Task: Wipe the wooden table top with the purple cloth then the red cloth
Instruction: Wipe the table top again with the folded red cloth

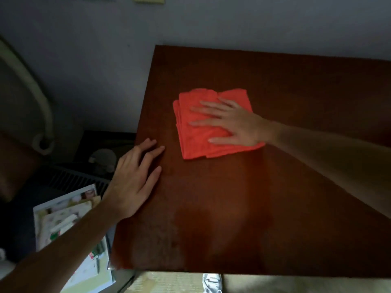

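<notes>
The right side of the dark reddish-brown wooden table top [275,197] is cut off by the frame edge, part of the folded red cloth [196,132] is covered by the flat right hand [239,125], and the pale printed papers [69,216] beside the table are blurred.

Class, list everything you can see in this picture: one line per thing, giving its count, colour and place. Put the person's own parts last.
wooden table top: one, dark reddish brown, fills the right and centre, against the wall.
red cloth: one, folded, lies flat on the table top's far left part.
wall: one, grey, behind the table.
papers: a pile, pale and printed, low down to the left of the table.
pipe: one, cream, curved, far left.
shoe: one, whitish, bottom edge below the table.
left hand: one, flat on the table's left edge.
right hand: one, fingers spread, presses on the red cloth.
</notes>
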{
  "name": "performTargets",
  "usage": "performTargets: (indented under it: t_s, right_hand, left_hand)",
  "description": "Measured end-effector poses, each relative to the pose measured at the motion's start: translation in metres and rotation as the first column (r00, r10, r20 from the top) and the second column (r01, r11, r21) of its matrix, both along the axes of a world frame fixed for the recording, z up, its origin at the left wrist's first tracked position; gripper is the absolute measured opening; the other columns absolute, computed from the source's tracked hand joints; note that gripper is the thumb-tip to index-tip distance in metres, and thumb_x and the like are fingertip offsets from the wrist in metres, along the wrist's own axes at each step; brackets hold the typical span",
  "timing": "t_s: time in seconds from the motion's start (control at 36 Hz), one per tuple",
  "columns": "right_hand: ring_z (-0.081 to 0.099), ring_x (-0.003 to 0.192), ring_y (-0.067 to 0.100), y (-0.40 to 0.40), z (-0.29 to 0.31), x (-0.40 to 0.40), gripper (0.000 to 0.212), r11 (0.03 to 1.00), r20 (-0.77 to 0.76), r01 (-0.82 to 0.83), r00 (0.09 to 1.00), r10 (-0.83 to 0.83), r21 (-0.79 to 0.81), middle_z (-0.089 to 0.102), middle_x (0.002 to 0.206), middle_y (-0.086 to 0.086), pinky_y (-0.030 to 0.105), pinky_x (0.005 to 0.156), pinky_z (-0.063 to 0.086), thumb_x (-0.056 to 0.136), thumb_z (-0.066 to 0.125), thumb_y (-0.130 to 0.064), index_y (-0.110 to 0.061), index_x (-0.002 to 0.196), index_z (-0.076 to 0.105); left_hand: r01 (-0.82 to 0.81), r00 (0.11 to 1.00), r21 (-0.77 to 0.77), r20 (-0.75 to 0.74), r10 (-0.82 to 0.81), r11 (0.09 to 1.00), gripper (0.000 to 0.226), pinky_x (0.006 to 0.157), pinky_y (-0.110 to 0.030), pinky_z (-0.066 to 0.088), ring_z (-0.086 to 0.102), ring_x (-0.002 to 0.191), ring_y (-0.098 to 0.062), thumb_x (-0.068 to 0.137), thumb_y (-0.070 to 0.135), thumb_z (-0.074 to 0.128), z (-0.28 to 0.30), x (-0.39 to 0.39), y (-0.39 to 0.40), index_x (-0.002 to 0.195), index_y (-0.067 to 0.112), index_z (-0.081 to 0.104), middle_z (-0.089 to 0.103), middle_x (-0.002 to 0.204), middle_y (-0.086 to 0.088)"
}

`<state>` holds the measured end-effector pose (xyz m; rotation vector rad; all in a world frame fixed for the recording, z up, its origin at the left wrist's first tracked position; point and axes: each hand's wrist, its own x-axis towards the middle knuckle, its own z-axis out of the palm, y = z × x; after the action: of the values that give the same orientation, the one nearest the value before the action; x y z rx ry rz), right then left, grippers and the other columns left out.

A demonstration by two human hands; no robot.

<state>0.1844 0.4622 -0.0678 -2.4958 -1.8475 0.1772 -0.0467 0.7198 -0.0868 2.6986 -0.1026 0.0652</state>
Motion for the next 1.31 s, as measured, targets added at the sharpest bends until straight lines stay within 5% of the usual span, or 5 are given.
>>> performTargets:
  t_s: [0.25, 0.58, 0.89, 1.0, 1.31]
  right_hand:
    - [0.011, 0.160, 0.018, 0.069, 0.003, 0.140, 0.080, 0.982, 0.001, 0.190, 0.982, -0.190, 0.006, 0.015, 0.172, -0.008, 0.052, 0.125, 0.011, 0.092, 0.010, -0.084, -0.044, 0.160, 0.024]
    - [0.006, 0.160, 0.021, 0.112, -0.006, 0.141, 0.062, 0.848, -0.052, 0.521, 0.854, -0.518, 0.095, 0.014, 0.173, -0.008, 0.057, 0.127, 0.003, 0.103, 0.031, -0.067, -0.045, 0.160, 0.022]
    - [0.008, 0.160, 0.025, 0.126, -0.009, -0.039, 0.078, 0.909, -0.015, 0.413, 0.911, -0.413, 0.049, 0.016, 0.173, -0.003, 0.062, 0.126, 0.005, 0.092, 0.012, -0.072, -0.038, 0.162, 0.023]
    - [0.005, 0.161, 0.025, 0.101, -0.010, -0.153, 0.071, 0.944, -0.052, 0.323, 0.946, -0.320, 0.070, 0.014, 0.173, -0.002, 0.061, 0.126, 0.006, 0.097, 0.030, -0.064, -0.035, 0.161, 0.028]
    - [0.006, 0.160, 0.015, 0.059, 0.019, -0.256, 0.065, 0.948, -0.283, 0.300, 0.923, -0.260, 0.107, 0.018, 0.172, -0.003, 0.047, 0.130, 0.008, 0.104, 0.037, -0.059, -0.030, 0.161, 0.029]
  left_hand:
    - [-0.037, 0.999, -0.088, -0.039, 0.034, 0.995, 0.048, 0.119, -0.028, 0.015, 0.021, 0.151, -0.011, 0.103, 0.041, 0.035, 0.004, 0.003, -0.001, 0.147, 0.024, 0.043, 0.033, 0.155, 0.007]
    - [-0.054, 0.999, -0.119, -0.012, 0.053, 0.991, 0.052, 0.120, -0.024, 0.011, 0.018, 0.151, -0.006, 0.104, 0.047, 0.033, 0.000, 0.003, -0.001, 0.149, 0.022, 0.038, 0.032, 0.155, 0.010]
    - [-0.204, 0.953, -0.293, 0.160, 0.258, 0.934, 0.060, 0.116, -0.030, 0.022, 0.032, 0.139, -0.017, 0.099, 0.046, 0.043, 0.001, -0.011, 0.001, 0.144, 0.007, 0.040, 0.033, 0.151, -0.008]
    - [-0.310, 0.909, -0.413, 0.137, 0.395, 0.856, 0.053, 0.109, -0.034, 0.029, 0.041, 0.129, -0.020, 0.097, 0.050, 0.043, 0.019, -0.034, 0.002, 0.130, 0.009, 0.050, 0.040, 0.138, -0.006]
    - [-0.258, 0.966, -0.365, -0.095, 0.240, 0.895, 0.060, 0.094, -0.041, 0.049, 0.058, 0.107, -0.021, 0.090, 0.057, 0.039, 0.053, -0.052, 0.044, 0.122, 0.011, 0.061, 0.050, 0.117, -0.006]
